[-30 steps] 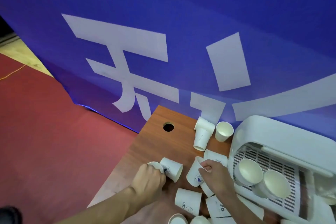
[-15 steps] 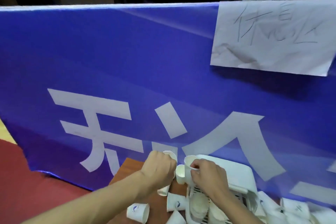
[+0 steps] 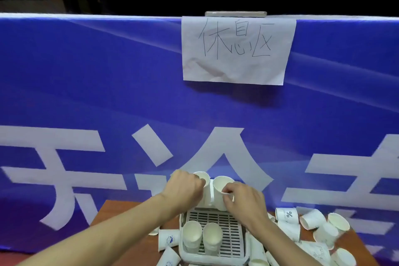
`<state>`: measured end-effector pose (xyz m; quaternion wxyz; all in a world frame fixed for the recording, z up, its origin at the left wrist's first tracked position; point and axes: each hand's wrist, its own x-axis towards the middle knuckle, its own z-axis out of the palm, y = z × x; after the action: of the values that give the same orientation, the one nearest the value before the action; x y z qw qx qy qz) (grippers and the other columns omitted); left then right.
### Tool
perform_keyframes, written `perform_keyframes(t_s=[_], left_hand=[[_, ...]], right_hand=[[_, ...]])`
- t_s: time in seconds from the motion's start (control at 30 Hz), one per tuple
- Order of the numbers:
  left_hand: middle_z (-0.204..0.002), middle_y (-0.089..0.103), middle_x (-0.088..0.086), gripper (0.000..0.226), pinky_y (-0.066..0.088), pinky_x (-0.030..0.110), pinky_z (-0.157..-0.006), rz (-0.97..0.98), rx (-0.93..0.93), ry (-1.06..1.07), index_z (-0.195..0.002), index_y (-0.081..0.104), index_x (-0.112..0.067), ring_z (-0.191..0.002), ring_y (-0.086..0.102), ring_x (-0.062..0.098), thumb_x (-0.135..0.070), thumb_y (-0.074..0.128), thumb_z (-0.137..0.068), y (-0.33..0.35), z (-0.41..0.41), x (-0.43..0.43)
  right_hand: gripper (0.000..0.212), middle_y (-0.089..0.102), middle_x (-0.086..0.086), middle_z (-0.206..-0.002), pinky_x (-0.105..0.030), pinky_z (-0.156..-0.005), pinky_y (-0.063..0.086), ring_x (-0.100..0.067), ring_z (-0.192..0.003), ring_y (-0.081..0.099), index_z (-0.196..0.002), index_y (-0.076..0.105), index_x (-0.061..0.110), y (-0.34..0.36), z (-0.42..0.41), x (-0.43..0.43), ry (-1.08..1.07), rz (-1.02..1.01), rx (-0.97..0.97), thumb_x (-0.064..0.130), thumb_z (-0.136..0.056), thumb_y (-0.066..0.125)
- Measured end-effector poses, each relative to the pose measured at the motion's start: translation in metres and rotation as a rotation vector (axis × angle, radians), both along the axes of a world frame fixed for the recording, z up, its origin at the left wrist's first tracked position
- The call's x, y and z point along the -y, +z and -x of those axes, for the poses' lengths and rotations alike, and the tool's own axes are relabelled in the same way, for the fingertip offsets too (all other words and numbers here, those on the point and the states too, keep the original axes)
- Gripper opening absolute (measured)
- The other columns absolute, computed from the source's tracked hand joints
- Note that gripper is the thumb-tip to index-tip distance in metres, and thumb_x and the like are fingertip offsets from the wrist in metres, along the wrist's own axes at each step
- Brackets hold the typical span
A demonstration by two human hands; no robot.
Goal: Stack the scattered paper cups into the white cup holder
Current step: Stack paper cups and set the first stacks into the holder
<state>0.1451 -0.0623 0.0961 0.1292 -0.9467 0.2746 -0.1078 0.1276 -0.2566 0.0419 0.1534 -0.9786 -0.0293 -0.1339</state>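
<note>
The white cup holder (image 3: 218,221) with a slotted tray stands on the brown table (image 3: 121,209). Two stacks of paper cups (image 3: 192,234) lie in its tray. My left hand (image 3: 183,188) grips a white paper cup (image 3: 204,177) above the holder's back. My right hand (image 3: 244,200) pinches the rim of a second paper cup (image 3: 220,183) right beside the first. Both cups are upright with their openings up.
Loose paper cups (image 3: 319,224) lie scattered on the table right of the holder, and a few cups (image 3: 168,241) lie to its left. A blue banner (image 3: 108,93) with a paper sign (image 3: 236,49) rises just behind the table.
The view has swung right and up. Both hands have lifted a cup each from the table and carried them over the back of the holder.
</note>
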Motion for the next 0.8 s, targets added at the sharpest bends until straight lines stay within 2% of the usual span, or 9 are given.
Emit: perform_keyframes(t_s=[0.27,0.43,0.5,0.6,0.73,0.8], left_hand=[[-0.075,0.062,0.004,0.019,0.031,0.03,-0.052,0.067,-0.045,-0.088,-0.075,0.045,-0.019,-0.056,0.046,0.029,-0.026,0.039,-0.091,-0.053,0.001,0.002],[-0.05,0.055,-0.002,0.026,0.027,0.022,-0.04,0.014,-0.113,-0.187,-0.057,0.054,-0.019,-0.038,0.048,0.02,-0.031,0.066,-0.076,-0.092,0.006,-0.016],[-0.048,0.052,-0.002,0.028,0.029,0.021,-0.036,0.018,-0.14,-0.192,-0.054,0.052,-0.019,-0.037,0.047,0.019,-0.029,0.071,-0.072,-0.116,0.003,-0.024],[-0.047,0.049,-0.002,0.03,0.034,0.021,-0.033,0.033,-0.176,-0.178,-0.052,0.051,-0.019,-0.036,0.044,0.019,-0.023,0.075,-0.068,-0.146,-0.006,-0.033],[-0.048,0.049,-0.004,0.027,0.03,0.021,-0.033,0.009,-0.276,-0.209,-0.054,0.053,-0.021,-0.036,0.042,0.016,-0.021,0.077,-0.067,-0.173,-0.015,-0.038],[-0.058,0.054,-0.003,0.016,0.033,0.023,-0.039,-0.027,-0.337,-0.22,-0.066,0.058,-0.019,-0.044,0.044,0.017,-0.015,0.071,-0.074,-0.187,-0.017,-0.039]], right_hand=[[0.025,0.07,0.012,-0.1,-0.032,-0.077,0.052,-0.014,-0.094,0.063,-0.099,0.068,0.034,-0.056,0.017,0.014,0.056,-0.054,-0.12,0.035,-0.085,0.047],[0.024,0.066,0.016,-0.099,-0.026,-0.07,0.049,-0.005,-0.089,0.062,-0.101,0.068,0.036,-0.103,0.023,0.009,0.138,-0.074,-0.137,0.038,-0.088,0.048],[0.023,0.065,0.016,-0.098,-0.028,-0.072,0.051,-0.004,-0.091,0.061,-0.101,0.068,0.035,-0.122,0.022,0.006,0.165,-0.095,-0.15,0.039,-0.09,0.049],[0.011,0.066,0.016,-0.093,-0.027,-0.067,0.053,-0.005,-0.089,0.062,-0.096,0.071,0.033,-0.15,0.017,0.0,0.189,-0.118,-0.127,0.032,-0.09,0.062],[0.011,0.066,0.016,-0.094,-0.026,-0.067,0.054,-0.006,-0.09,0.061,-0.098,0.072,0.03,-0.176,0.01,-0.006,0.201,-0.125,-0.132,0.026,-0.09,0.066],[0.015,0.065,0.018,-0.099,-0.023,-0.072,0.052,-0.003,-0.093,0.06,-0.103,0.071,0.032,-0.186,0.005,-0.007,0.191,-0.119,-0.186,0.03,-0.092,0.061]])
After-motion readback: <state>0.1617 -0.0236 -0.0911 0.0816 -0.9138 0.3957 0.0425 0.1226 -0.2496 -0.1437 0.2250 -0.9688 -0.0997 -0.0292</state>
